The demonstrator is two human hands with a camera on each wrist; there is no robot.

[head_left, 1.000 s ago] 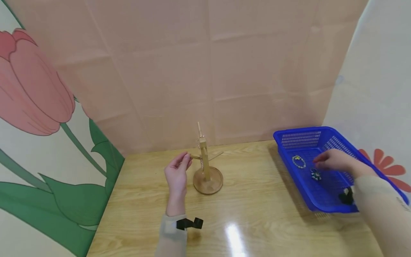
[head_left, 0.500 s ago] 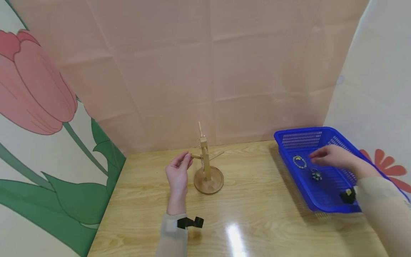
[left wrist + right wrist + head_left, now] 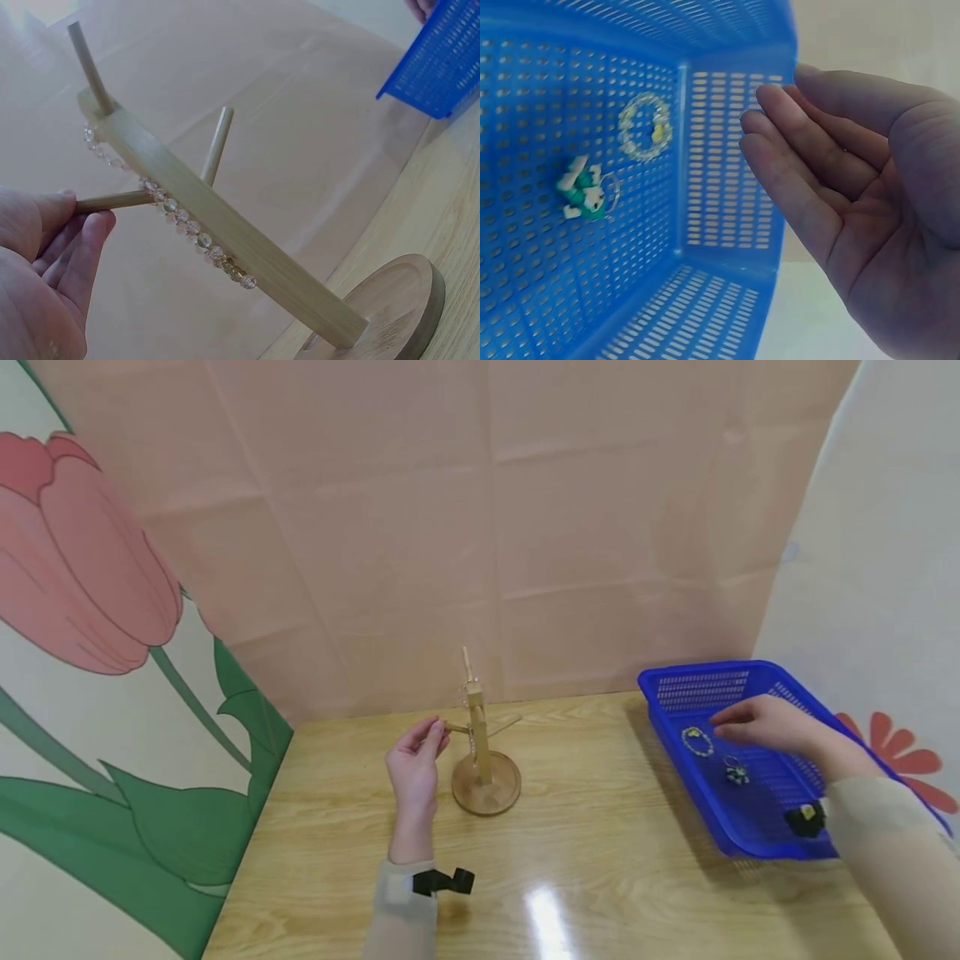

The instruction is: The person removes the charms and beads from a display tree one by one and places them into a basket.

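A wooden stand with a round base and short pegs rises at the middle of the table. My left hand pinches the end of its left peg between thumb and fingers. A string of clear beads hangs along the stand's post. My right hand hovers inside the blue basket, fingers relaxed and holding nothing. On the basket floor below it lie a pale bead bracelet and a green charm on a ring.
The wooden table ends at a pink backdrop behind and a tulip-painted panel on the left. The basket wall stands right beside my right fingers. A black camera is strapped to each wrist.
My right hand has drifted left and farther back over the basket, from above the green charm toward the bracelet. The left hand and stand have not moved.
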